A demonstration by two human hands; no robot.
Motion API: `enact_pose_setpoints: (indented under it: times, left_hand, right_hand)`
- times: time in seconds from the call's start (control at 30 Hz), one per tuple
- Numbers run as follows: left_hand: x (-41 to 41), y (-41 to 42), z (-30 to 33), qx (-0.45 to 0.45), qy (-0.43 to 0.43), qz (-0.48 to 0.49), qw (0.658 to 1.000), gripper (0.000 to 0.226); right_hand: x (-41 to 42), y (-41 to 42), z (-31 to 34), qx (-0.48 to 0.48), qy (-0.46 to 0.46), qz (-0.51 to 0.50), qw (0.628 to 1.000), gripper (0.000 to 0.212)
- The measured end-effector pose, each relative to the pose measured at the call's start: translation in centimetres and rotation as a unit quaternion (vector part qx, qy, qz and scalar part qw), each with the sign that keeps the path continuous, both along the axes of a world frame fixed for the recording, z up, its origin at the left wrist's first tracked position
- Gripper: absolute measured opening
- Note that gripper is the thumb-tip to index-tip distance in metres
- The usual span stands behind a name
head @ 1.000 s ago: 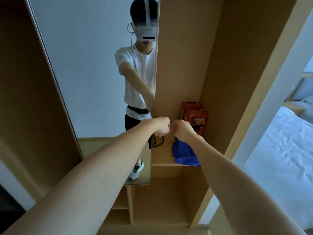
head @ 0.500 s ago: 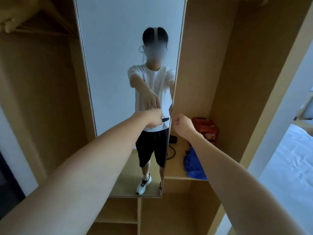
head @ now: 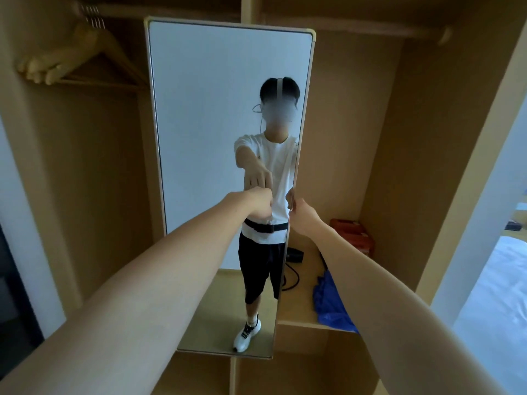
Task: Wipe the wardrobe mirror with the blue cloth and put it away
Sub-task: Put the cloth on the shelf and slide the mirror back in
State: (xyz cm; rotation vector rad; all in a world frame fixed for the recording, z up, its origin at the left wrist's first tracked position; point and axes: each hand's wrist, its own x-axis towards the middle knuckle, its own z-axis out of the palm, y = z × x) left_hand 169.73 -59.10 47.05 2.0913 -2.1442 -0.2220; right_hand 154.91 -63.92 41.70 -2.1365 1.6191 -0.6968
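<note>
Crumpled, the cloth [head: 330,302] lies on the shelf [head: 299,306] at lower right, partly behind the right forearm and untouched by either hand. At centre stands the mirror [head: 225,132], reflecting the person. Right hand [head: 303,216] grips the mirror's right edge, fingers curled round it. Left hand [head: 261,205] is a closed fist in front of the glass; whether it touches cannot be told. Hangers [head: 71,57] hang upper left; a red box [head: 353,235] sits behind the cloth.
</note>
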Motion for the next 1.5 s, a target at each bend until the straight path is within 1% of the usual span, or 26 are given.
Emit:
enact_pose_setpoints:
  times: [0.1,0.17,0.3,0.4,0.47,0.53,0.6,0.63,0.73,0.77,0.87,0.93,1.0,1.07,1.13,1.2,1.43,1.5]
  left_hand:
    - [0.4,0.5,0.0,0.017,-0.012,0.01,1.0,0.014]
    - [0.8,0.7,0.0,0.027,-0.016,0.019,0.999,0.014]
    - [1.5,1.3,0.2,0.026,-0.032,0.029,0.999,0.025]
    - [1.9,1.8,0.3,0.013,-0.039,0.031,0.999,0.019]
    - [2.0,2.3,0.4,0.0,-0.038,0.031,0.999,0.016]
    - [2.1,2.9,0.4,-0.004,-0.039,0.034,0.999,0.019]
    - [2.4,3.5,0.3,-0.007,-0.045,0.037,0.998,0.015]
    - [2.6,3.8,0.3,-0.011,-0.049,0.04,0.998,0.013]
    - [3.2,4.8,0.1,-0.02,-0.045,0.041,0.998,0.021]
    - [3.3,5.2,0.0,-0.019,-0.045,0.039,0.998,0.022]
    - [3.8,6.3,-0.2,-0.009,-0.048,0.028,0.998,0.013]
    - [4.0,6.8,-0.5,-0.009,-0.048,0.021,0.999,0.022]
    - [4.3,7.3,-0.8,-0.013,-0.054,0.021,0.998,0.024]
    - [4.6,8.1,-0.8,-0.022,-0.061,0.027,0.998,0.025]
    - [5.0,8.8,-0.8,-0.028,-0.053,0.028,0.998,0.027]
    - [5.6,9.3,-1.1,-0.032,-0.045,0.031,0.998,0.028]
    - [8.4,10.9,-0.8,-0.047,-0.045,0.056,0.996,0.025]
    - [9.3,11.3,-0.6,-0.047,-0.045,0.068,0.996,0.029]
  right_hand:
    - [0.4,0.3,-0.2,-0.025,-0.034,-0.018,0.999,0.029]
    - [0.6,0.7,-0.3,-0.026,-0.051,-0.022,0.998,0.029]
    - [0.8,1.4,-0.3,-0.005,-0.047,-0.011,0.999,0.019]
    - [0.9,1.9,-0.6,0.001,-0.046,-0.023,0.999,0.013]
    - [1.2,2.3,-0.7,0.003,-0.034,-0.026,0.999,0.018]
    - [1.5,2.7,-0.6,-0.008,-0.025,-0.024,0.999,0.035]
    - [1.7,3.5,-0.3,-0.016,-0.029,-0.026,0.999,0.043]
    - [1.7,3.9,-0.1,-0.014,-0.024,-0.027,0.999,0.042]
    - [2.2,5.1,-0.1,0.01,0.009,-0.019,1.0,0.024]
    - [2.3,5.4,-0.3,0.017,0.005,-0.016,1.0,0.023]
    - [2.9,7.0,-0.5,0.014,-0.023,-0.013,1.0,0.033]
    - [3.2,8.1,-0.5,0.002,-0.021,0.0,1.0,0.036]
    - [3.7,9.0,-0.5,-0.017,-0.011,0.0,1.0,0.042]
    - [4.3,9.8,-0.5,-0.02,-0.006,0.008,1.0,0.039]
    - [4.6,10.5,-0.5,-0.01,-0.006,0.025,1.0,0.026]
    - [5.1,11.2,-0.4,-0.008,-0.013,0.042,0.999,0.022]
    - [7.3,12.9,0.4,-0.004,-0.013,0.089,0.996,0.037]
    - [8.4,13.3,0.5,-0.003,-0.01,0.101,0.995,0.034]
